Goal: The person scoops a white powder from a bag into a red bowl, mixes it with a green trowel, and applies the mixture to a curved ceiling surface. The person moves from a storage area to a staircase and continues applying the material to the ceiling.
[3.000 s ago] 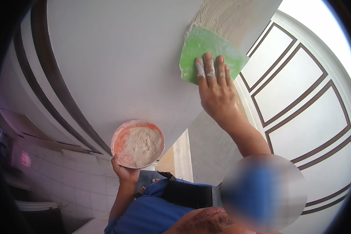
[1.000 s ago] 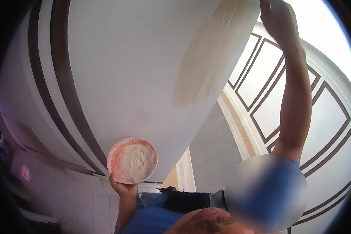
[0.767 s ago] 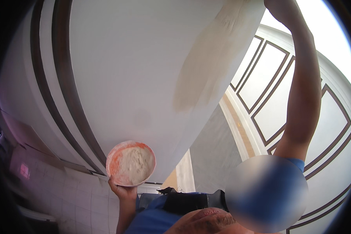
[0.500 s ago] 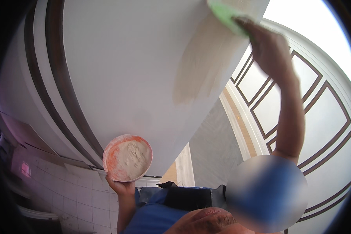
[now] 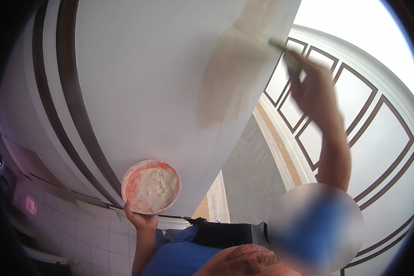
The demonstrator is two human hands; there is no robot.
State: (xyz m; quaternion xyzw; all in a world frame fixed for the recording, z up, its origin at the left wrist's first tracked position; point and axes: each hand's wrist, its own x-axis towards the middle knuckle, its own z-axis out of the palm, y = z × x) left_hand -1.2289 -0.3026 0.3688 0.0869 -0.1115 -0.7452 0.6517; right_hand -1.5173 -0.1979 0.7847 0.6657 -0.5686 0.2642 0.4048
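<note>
My left hand grips an orange bowl by its lower left side, tilted so its opening shows. Inside sits a thick, lumpy off-white filler paste, with smears on the bowl's wall. My right hand is raised, its fingers closed on a green spreader, which appears nearly edge-on and a little blurred. The spreader is at the right side of a damp beige filler patch on the white wall. Whether its blade touches the wall I cannot tell.
Dark trim strips run down the wall at the left. Past the wall's right edge are a grey floor and a white panelled wall with dark mouldings. White tiles lie at lower left.
My right hand has moved down and slightly left, and the spreader has turned from its broad green face to nearly edge-on. My left hand and the bowl have hardly moved.
</note>
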